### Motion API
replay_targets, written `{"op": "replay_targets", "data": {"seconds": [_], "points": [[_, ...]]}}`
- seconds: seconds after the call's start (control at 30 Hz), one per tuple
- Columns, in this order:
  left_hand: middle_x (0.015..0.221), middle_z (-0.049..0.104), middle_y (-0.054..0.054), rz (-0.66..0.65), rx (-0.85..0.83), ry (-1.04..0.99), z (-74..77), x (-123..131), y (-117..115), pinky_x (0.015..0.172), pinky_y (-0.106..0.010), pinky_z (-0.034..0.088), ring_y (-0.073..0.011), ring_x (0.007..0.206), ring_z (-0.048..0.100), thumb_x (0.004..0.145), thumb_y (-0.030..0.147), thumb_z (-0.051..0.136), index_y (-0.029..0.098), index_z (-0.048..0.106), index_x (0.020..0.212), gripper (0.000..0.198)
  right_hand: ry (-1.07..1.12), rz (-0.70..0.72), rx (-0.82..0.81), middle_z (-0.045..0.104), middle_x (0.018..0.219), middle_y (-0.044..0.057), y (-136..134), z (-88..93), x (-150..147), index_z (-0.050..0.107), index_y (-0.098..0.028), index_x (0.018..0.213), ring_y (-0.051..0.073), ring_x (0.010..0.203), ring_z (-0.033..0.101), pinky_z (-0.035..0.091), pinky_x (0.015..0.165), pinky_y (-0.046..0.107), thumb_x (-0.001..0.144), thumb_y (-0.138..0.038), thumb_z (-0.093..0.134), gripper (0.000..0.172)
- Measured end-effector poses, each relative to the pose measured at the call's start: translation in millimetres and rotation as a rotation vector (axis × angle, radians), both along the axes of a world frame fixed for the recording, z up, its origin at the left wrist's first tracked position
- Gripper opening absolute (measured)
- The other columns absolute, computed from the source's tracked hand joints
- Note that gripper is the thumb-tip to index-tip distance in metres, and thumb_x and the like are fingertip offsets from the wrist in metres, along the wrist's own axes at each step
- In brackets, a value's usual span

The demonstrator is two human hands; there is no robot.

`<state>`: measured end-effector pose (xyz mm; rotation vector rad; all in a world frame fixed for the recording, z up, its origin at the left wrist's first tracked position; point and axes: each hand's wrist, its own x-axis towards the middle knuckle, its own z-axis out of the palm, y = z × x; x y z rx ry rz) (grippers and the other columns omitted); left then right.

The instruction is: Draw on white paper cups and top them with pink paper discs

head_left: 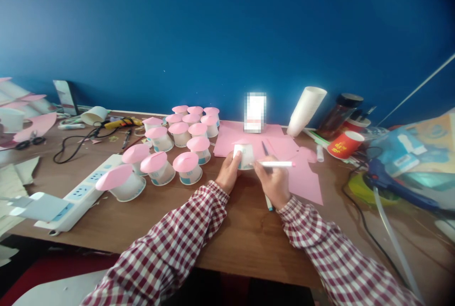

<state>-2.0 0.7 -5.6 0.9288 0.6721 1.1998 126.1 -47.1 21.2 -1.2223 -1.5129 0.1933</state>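
Note:
My left hand (228, 171) is closed round a small white paper cup (245, 155) that stands upside down on the wooden table (227, 230). My right hand (274, 183) grips a white marker with a pink cap (279, 164), held level with its tip against the cup's side. Pink paper sheets (280, 152) lie under and behind the cup. To the left stand several upturned white cups with pink paper tops (188, 161).
A white power strip (76, 197) lies at the left front. A tall stack of white cups (304, 109) leans at the back, a red cup (344, 144) beside it. A blue glue gun (394, 182) and cables sit at the right. Scissors (26, 143) lie far left.

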Motion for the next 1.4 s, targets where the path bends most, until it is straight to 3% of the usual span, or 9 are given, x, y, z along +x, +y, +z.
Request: {"op": "replay_targets", "data": {"seconds": [0.4,0.67,0.83,1.07,1.4], "points": [[0.098,0.065,-0.008,0.021,-0.009,0.031,0.3,2,-1,0.078,-0.033,0.05,-0.02,0.088,0.06,0.081,0.049,0.06,0.016,0.061,0.11,0.043,-0.046,-0.118,0.037,0.065,0.057,0.001,3,-4.2,3,0.063,-0.017,0.064,0.013,0.05,0.057,0.044,0.052,0.024,0.078,-0.044,0.067,0.03],[0.101,0.066,-0.011,-0.002,-0.062,-0.051,5.0,2,-1,0.081,-0.037,0.051,-0.0223,0.091,0.062,0.082,0.048,0.058,0.013,0.059,0.109,0.044,0.143,-0.133,-0.023,0.057,0.05,-0.001,3,-1.4,4,0.056,-0.018,0.059,0.012,0.047,0.053,0.044,0.053,0.025,0.086,-0.044,0.056,0.038],[0.097,0.067,-0.011,-0.01,-0.077,-0.101,10.5,1,-2,0.079,-0.036,0.051,-0.0216,0.088,0.063,0.083,0.045,0.058,0.01,0.06,0.107,0.043,0.194,-0.108,-0.036,0.056,0.053,-0.002,4,-0.6,1,0.056,-0.018,0.068,0.012,0.048,0.052,0.044,0.051,0.024,0.086,-0.042,0.056,0.03],[0.095,0.068,-0.012,-0.002,-0.11,-0.158,11.9,1,-1,0.081,-0.038,0.052,-0.0219,0.086,0.065,0.081,0.041,0.062,0.009,0.061,0.102,0.039,0.255,0.03,-0.039,0.064,0.072,0.001,3,-5.7,-5,0.058,-0.019,0.082,0.013,0.062,0.06,0.049,0.057,0.024,0.084,-0.03,0.059,0.011],[0.094,0.067,-0.01,-0.005,-0.092,-0.161,15.2,0,-3,0.083,-0.037,0.051,-0.0206,0.087,0.064,0.079,0.045,0.064,0.012,0.06,0.109,0.045,0.231,0.08,-0.039,0.062,0.074,0.001,2,-5.7,-4,0.056,-0.02,0.085,0.013,0.062,0.058,0.048,0.056,0.025,0.082,-0.025,0.06,0.007]]}}
